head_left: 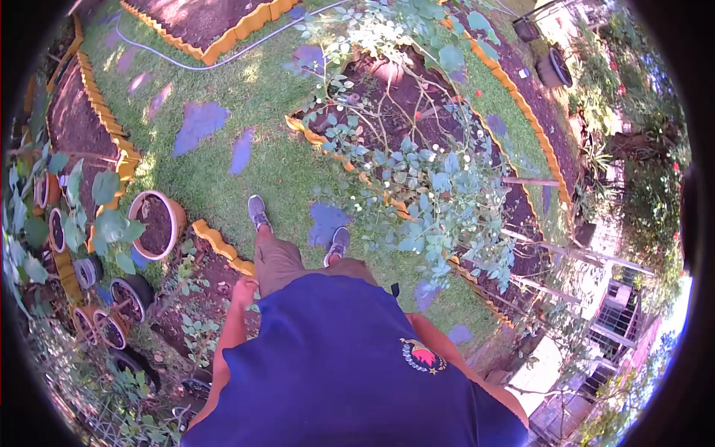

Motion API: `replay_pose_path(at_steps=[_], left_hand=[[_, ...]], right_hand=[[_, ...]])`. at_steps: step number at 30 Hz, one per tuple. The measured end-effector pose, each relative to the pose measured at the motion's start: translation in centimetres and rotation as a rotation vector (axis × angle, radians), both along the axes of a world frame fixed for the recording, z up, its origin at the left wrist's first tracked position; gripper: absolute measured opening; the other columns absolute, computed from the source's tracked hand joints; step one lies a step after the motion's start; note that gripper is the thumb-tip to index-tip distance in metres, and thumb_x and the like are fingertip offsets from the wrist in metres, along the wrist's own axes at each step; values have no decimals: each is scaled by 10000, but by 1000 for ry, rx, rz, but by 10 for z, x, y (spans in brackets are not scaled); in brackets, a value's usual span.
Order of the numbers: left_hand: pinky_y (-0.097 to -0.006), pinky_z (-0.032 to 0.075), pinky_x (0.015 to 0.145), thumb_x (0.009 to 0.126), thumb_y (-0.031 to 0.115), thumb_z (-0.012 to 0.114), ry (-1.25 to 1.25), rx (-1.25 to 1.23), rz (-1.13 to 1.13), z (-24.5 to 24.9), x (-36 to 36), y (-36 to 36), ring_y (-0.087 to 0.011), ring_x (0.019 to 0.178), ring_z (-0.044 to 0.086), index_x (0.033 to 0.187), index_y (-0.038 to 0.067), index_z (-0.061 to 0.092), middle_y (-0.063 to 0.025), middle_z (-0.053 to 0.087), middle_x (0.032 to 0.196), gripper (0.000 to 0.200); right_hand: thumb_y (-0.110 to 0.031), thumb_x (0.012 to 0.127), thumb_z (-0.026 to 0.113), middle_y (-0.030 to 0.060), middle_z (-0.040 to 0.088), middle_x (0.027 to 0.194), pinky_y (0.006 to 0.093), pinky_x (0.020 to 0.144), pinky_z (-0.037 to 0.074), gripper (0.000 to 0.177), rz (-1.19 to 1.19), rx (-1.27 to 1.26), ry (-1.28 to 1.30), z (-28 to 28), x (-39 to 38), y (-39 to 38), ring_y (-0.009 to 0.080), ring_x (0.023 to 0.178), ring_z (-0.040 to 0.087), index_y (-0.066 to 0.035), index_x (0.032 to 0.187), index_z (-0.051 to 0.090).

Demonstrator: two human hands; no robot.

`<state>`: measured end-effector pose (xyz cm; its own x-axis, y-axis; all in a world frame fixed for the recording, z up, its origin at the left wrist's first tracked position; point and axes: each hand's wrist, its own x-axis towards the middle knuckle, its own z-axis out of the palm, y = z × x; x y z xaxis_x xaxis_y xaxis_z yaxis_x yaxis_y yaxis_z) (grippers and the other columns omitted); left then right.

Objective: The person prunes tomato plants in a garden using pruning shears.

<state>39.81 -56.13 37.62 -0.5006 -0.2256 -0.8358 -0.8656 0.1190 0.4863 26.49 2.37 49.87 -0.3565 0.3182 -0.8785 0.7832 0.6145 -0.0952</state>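
Low on the left side of my body, my left hand [244, 289] hangs beside the brown trousers [278, 261]. Its fingers are too small and blurred to show whether they are curled, and no object stands out in it. The right arm [438, 343] runs down beside the dark blue shirt [320, 357], which hides my right hand. A small black piece [395, 289] sticks out at the shirt's right edge; I cannot make out what it is. My feet, in grey shoes [257, 209], stand apart on the grass [287, 175].
Leafy rose-like bushes [424, 186] spread over a soil bed at the right. Yellow edging [220, 246] borders the beds. Several pots, one a large terracotta pot [179, 220], stand at the left. A pale hose [223, 63] crosses the lawn among flat paving stones [199, 127].
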Motion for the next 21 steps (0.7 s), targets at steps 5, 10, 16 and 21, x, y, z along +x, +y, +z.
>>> replay_pose_path(at_steps=[5,10,16,21], left_hand=[[-366,548,758,959,284,625,-135,161,-98,-80,-20,-115,-237,877,667,1168,11,625,-201,676,1069,344],[-411,534,701,873,235,603,-51,-131,-619,-8,-219,-243,-305,738,702,924,9,698,-162,710,776,250],[-424,530,901,911,238,641,509,-444,-813,69,-509,-252,-357,1032,692,1177,17,657,-219,717,1073,346],[-405,552,839,929,162,656,731,-368,-992,154,-632,-91,-314,991,709,1183,20,650,-190,722,1087,291]], right_hand=[[-384,824,700,144,723,961,413,746,504,447,-201,-37,-138,13,74,-117,224,835,664,19,1016,721],[-366,814,704,147,727,915,411,696,510,430,-448,-189,-269,-9,112,-210,218,778,669,33,972,728],[-342,760,706,164,722,895,396,679,518,467,-436,53,105,26,8,-282,247,757,676,58,1000,697],[-256,807,699,127,713,933,364,710,554,486,-802,-240,248,25,-76,-307,205,790,690,42,1186,631]])
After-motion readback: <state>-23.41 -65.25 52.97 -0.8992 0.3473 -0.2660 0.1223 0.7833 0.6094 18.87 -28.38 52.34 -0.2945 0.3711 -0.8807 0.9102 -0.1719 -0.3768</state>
